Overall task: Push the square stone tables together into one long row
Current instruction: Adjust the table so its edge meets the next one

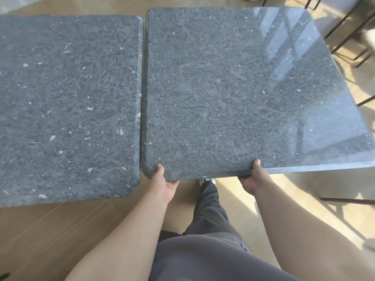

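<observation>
Fingers of your left hand (pixel 163 184) and right hand (pixel 251 180) curl under the near edge of the right stone table (pixel 233 88), thumbs on top, clamped on the slab. It sits just beside the left stone table (pixel 67 102), a thin gap between, near edges not aligned. Judge it heavy, rigid and glossy-slick: keep gripping the rim. Chair legs (pixel 345 37) stand beyond on the wooden floor (pixel 60 230).
</observation>
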`<state>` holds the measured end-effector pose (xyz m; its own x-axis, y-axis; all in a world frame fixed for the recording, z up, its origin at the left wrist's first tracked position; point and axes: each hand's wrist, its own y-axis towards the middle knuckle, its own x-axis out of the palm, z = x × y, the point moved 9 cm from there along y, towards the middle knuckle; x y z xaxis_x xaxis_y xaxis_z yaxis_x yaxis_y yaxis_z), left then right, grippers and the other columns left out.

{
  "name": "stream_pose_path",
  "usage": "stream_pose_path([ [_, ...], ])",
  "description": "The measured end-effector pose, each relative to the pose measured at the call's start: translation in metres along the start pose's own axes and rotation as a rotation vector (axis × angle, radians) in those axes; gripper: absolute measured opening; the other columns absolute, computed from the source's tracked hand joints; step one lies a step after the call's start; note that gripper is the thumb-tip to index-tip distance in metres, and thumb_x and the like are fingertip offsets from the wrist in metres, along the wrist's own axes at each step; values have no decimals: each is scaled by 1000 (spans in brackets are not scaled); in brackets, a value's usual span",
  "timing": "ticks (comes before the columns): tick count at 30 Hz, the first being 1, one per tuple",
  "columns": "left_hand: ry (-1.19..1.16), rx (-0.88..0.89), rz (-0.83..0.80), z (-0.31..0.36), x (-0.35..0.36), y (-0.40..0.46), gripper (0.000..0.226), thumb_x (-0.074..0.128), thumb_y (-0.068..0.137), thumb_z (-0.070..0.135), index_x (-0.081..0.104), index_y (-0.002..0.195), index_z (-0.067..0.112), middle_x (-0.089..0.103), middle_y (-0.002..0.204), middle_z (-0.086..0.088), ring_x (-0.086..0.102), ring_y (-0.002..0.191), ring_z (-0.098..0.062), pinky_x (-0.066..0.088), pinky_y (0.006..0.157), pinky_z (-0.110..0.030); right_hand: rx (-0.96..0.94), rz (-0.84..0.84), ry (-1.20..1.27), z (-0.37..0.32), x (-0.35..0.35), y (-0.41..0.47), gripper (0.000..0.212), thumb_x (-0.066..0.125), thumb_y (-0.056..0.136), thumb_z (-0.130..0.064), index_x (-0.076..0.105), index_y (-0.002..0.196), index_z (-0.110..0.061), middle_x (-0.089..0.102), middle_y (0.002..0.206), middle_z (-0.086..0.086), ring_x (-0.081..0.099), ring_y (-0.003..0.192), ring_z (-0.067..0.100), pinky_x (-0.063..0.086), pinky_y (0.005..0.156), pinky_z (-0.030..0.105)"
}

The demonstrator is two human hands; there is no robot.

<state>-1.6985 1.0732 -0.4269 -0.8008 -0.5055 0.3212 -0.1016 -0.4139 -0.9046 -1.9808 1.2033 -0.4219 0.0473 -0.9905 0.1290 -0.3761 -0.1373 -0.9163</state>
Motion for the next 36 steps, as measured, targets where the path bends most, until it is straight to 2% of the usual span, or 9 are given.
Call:
stream_pose_path([
  [5,1,-5,0,0,-2,-1,53,57,101,34,39,145,12,56,136,-16,55,127,-33,41,112,-51,-3,7,-9,-1,-1,-1,44,63,96,-40,49,125,-11,64,111,11,65,105,31,57,87,48],
  [8,-6,2,-30,2,0,-4,49,57,101,33,40,142,13,60,123,-13,57,118,-32,42,111,-52,23,-13,23,1,-4,0,47,67,93,-40,51,125,-10,64,113,11,66,103,32,58,71,48],
  [12,32,28,-45,4,2,-12,47,56,101,33,42,141,12,61,119,-13,60,101,-28,47,98,-47,6,-53,-55,-4,-8,3,50,67,93,-40,50,129,-9,64,118,11,65,107,32,58,84,48],
  [14,37,42,-57,4,3,-14,44,56,101,33,44,138,11,58,132,-15,60,107,-30,47,97,-47,-5,-129,-69,-4,-3,1,48,61,97,-40,50,131,-8,61,129,9,61,118,31,55,90,46],
  [17,46,61,-61,3,3,-20,43,54,102,33,44,137,10,55,140,-16,56,123,-32,46,102,-48,-57,-240,-169,-5,5,-15,25,42,106,-33,52,111,-11,47,144,7,47,138,27,47,107,40],
  [22,11,81,-40,-10,-4,-30,51,54,102,32,40,146,11,52,144,-16,54,129,-31,46,96,-47,10,-214,-210,-10,-19,10,43,60,95,-43,56,121,-9,64,132,4,61,119,22,45,110,38],
  [28,-3,25,11,-48,-17,-49,49,52,104,29,36,147,13,55,131,-16,53,128,-33,43,110,-50,103,-156,-136,-18,-53,-3,54,56,99,-41,42,136,-4,54,136,16,52,130,30,38,116,43],
  [33,-23,30,22,-53,-21,-44,48,52,103,30,37,146,14,55,136,-15,53,129,-33,42,112,-51,76,-159,-140,-22,-52,-9,42,51,103,-36,44,128,-3,59,114,20,60,104,32,43,110,43],
  [36,-22,30,22,-53,-21,-44,50,52,103,31,38,147,12,55,138,-16,55,124,-32,44,109,-50,75,-164,-112,-20,-50,-11,37,51,103,-35,48,122,-3,61,108,19,62,97,32,46,103,43],
])
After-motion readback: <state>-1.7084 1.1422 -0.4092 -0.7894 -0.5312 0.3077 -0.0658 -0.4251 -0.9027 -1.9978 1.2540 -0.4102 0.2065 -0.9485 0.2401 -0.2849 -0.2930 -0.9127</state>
